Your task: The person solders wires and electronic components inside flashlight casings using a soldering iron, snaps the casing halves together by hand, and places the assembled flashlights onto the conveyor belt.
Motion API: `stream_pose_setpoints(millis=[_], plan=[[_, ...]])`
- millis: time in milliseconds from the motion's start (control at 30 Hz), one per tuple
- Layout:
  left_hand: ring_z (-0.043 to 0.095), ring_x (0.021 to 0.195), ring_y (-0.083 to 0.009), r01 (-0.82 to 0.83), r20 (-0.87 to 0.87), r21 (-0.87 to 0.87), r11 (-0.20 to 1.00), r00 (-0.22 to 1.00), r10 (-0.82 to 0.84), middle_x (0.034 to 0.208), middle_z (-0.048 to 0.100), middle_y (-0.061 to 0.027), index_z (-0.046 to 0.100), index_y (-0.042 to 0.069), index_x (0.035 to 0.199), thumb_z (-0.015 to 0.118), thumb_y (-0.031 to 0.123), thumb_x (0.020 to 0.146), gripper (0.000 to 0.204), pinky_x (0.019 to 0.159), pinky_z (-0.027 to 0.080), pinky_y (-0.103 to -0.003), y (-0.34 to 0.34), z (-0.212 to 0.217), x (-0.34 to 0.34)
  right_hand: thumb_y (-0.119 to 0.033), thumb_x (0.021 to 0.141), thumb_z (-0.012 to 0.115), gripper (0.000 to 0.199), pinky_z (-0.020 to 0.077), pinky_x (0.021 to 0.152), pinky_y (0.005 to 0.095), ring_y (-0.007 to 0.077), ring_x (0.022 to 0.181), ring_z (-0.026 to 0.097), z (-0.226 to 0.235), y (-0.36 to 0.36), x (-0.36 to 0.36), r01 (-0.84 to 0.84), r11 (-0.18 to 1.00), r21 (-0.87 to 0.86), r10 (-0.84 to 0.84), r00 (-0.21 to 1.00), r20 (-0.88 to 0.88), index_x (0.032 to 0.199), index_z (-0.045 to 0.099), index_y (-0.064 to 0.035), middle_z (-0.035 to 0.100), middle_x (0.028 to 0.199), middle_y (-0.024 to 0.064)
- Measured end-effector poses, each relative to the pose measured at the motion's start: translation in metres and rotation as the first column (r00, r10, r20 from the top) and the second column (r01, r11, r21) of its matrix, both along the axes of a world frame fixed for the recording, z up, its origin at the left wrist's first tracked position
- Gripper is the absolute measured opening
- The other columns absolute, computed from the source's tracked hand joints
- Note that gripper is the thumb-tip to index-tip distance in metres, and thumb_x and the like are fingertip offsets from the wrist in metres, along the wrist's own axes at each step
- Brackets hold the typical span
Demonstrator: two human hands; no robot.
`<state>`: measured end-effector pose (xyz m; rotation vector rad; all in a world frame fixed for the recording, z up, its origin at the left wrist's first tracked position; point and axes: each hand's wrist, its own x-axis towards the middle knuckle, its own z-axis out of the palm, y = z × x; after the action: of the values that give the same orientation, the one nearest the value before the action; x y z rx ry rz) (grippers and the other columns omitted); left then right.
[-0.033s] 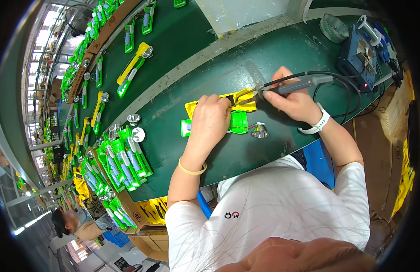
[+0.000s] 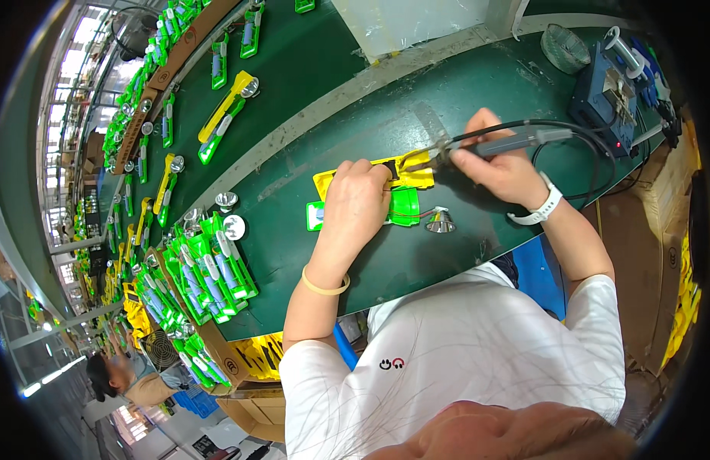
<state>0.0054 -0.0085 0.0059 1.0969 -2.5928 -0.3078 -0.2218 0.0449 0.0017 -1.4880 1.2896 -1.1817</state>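
Observation:
My right hand (image 2: 502, 169) grips a soldering iron (image 2: 516, 142) with a dark handle and a black cable. Its tip end reaches over the right part of an open yellow plastic housing (image 2: 421, 175). My left hand (image 2: 358, 201) is closed on that housing, fingers bent over its middle and hiding much of it. Just nearer lies a green plastic housing (image 2: 405, 205), partly under my left hand. A thin wire runs from the green housing to a silver lamp reflector (image 2: 441, 222) on the green table. Whether the tip touches anything is too small to tell.
Green housings (image 2: 209, 268) with cells are piled in a carton at left, beside loose reflectors (image 2: 234, 227). Yellow-and-green flashlights (image 2: 226, 111) lie further off. A blue soldering station (image 2: 600, 100) and a glass bowl (image 2: 565, 49) stand at far right. A person (image 2: 132, 379) is at lower left.
My right hand and the soldering iron have shifted slightly to the right. My left hand and both housings stay where they were.

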Motion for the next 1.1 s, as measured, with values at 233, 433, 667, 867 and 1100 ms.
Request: stream_pose_setpoints(millis=[233, 433, 667, 867, 1100], plan=[[0.053, 0.067, -0.0271, 0.002, -0.003, 0.003, 1.0, 1.0, -0.002, 0.067, 0.055, -0.0088, 0.063, 0.006, 0.073, 0.06, 0.002, 0.066, 0.008, 0.064, 0.045, -0.036, 0.001, 0.0, 0.001, -0.02, 0.088, 0.057, 0.027, 0.0498, 0.053, 0.0217, 0.0114, 0.064, 0.06, 0.002, -0.009, 0.017, 0.03, 0.993, 0.111, -0.076, 0.897, 0.436, 0.098, 0.036, -0.0061, 0.053, 0.08, 0.0057], [0.053, 0.068, -0.0273, -0.007, -0.001, 0.021, 1.0, 1.0, 0.007, 0.067, 0.055, -0.0093, 0.063, 0.006, 0.072, 0.06, 0.003, 0.066, 0.007, 0.064, 0.045, -0.037, 0.002, 0.002, -0.002, -0.014, 0.09, 0.052, 0.024, 0.0547, 0.073, 0.0284, 0.0246, 0.093, 0.061, -0.024, -0.021, 0.023, -0.067, 0.989, 0.13, -0.017, 0.828, 0.56, 0.104, 0.034, -0.0058, 0.047, 0.096, 0.0083], [0.055, 0.075, -0.0276, 0.092, -0.139, 0.112, 0.989, 0.987, -0.076, 0.077, 0.061, -0.0115, 0.065, 0.003, 0.079, 0.065, 0.006, 0.069, 0.011, 0.069, 0.046, -0.036, 0.019, 0.006, -0.001, -0.013, 0.091, 0.049, 0.023, 0.0554, 0.071, 0.0311, 0.0279, 0.094, 0.061, -0.024, 0.013, 0.018, 0.0, 0.983, 0.185, -0.111, 0.803, 0.586, 0.104, 0.032, -0.0049, 0.043, 0.096, 0.008], [0.061, 0.071, -0.0145, 0.284, -0.556, 0.811, 0.511, 0.643, 0.526, 0.084, 0.062, -0.009, 0.057, -0.001, 0.099, 0.062, -0.007, 0.077, 0.024, 0.063, 0.05, -0.024, 0.028, 0.022, 0.031, -0.017, 0.09, 0.051, 0.019, 0.0423, 0.052, 0.0175, 0.0107, 0.07, 0.058, -0.028, 0.017, 0.012, 0.115, 0.987, 0.108, -0.148, 0.913, 0.379, 0.099, 0.036, -0.0072, 0.05, 0.077, 0.0033], [0.064, 0.079, -0.0218, 0.376, -0.629, 0.773, 0.511, 0.346, 0.696, 0.095, 0.063, -0.0179, 0.054, -0.002, 0.096, 0.057, -0.001, 0.083, 0.013, 0.067, 0.055, -0.03, 0.037, 0.0, 0.049, -0.013, 0.087, 0.054, 0.02, 0.0339, 0.048, 0.0183, 0.0064, 0.055, 0.046, -0.002, 0.021, 0.038, 0.134, 0.987, 0.088, -0.16, 0.856, 0.491, 0.095, 0.037, -0.0088, 0.047, 0.071, 0.0011]])
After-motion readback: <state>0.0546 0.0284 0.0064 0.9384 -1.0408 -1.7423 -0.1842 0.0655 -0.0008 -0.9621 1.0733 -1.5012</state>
